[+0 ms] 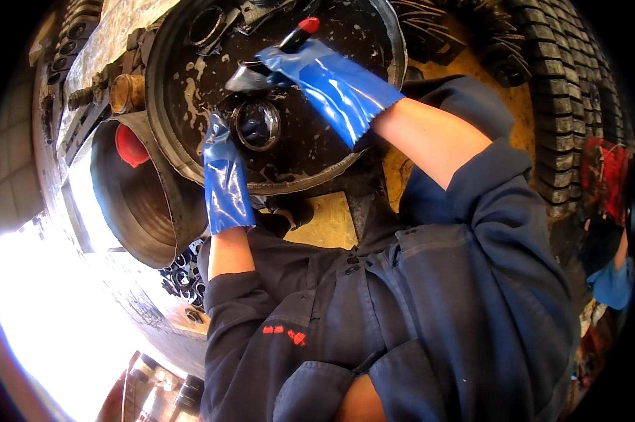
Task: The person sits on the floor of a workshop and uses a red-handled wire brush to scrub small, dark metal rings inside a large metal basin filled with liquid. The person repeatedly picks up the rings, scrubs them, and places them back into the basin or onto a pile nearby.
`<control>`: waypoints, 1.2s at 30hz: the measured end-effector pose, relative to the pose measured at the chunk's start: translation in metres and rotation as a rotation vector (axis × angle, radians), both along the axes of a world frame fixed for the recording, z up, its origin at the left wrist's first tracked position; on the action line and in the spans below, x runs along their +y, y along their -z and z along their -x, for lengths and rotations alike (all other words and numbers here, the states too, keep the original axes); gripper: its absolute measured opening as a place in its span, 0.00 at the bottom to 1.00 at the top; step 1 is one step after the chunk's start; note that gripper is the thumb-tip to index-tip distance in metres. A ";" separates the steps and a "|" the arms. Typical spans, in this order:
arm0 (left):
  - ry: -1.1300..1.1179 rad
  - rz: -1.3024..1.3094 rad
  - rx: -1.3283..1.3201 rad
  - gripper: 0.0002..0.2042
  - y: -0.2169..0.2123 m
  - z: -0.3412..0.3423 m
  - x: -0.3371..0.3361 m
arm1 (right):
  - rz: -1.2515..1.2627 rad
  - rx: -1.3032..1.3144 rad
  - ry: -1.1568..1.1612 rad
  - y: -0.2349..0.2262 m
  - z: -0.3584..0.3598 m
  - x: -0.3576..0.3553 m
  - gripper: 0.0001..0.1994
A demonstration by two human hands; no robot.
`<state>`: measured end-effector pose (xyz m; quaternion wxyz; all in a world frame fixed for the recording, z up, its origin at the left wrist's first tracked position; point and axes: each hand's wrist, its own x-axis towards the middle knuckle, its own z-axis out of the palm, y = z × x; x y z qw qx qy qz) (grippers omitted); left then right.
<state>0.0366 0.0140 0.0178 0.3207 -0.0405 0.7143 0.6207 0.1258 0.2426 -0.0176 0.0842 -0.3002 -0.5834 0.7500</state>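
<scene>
My right hand (296,65), in a long blue rubber glove, is closed around a brush-like tool. Its black handle with a red end (307,27) sticks up past the fingers, and its wet, flat, greyish end (247,79) points left. My left hand (221,144), gloved the same way, is closed at the left edge of a dark, oily metal ring (257,125); its fingertips are partly hidden. Both hands are over a wide round metal pan (275,186) with dark, shiny liquid in it. Another ring (206,27) and some metal parts lie at the pan's far left.
Left of the pan, a metal bucket (145,204) lies tilted with a red round object (131,146) inside. Rusty parts (127,93) line the left side. Small dark rings (183,274) are piled below the bucket. A large tyre (560,105) stands at right; another person's blue sleeve (611,285) shows beyond.
</scene>
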 end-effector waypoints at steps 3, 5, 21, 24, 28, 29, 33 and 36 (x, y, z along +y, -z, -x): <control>-0.020 0.033 0.064 0.20 0.004 0.006 -0.026 | -0.139 -0.167 -0.159 -0.053 0.007 -0.023 0.21; 0.006 0.036 0.086 0.19 0.005 0.005 -0.022 | -0.116 -0.245 -0.124 -0.028 0.003 -0.012 0.22; 0.139 0.107 0.261 0.16 0.025 0.009 -0.017 | -0.274 0.237 -0.120 0.015 0.014 -0.050 0.08; 0.103 0.194 0.342 0.15 0.027 0.022 -0.057 | -0.762 0.302 -0.384 -0.070 -0.013 -0.083 0.14; 0.166 0.213 0.383 0.14 0.037 0.022 -0.047 | -0.831 0.523 -0.520 -0.052 -0.034 -0.084 0.14; 0.176 0.220 0.393 0.14 0.038 0.024 -0.048 | -0.882 0.567 -0.562 -0.048 -0.038 -0.084 0.16; 0.207 0.235 0.427 0.13 0.040 0.026 -0.047 | -1.007 0.512 -0.711 -0.033 -0.055 -0.077 0.15; 0.225 0.248 0.445 0.13 0.043 0.027 -0.049 | -1.012 0.532 -0.745 -0.037 -0.063 -0.062 0.14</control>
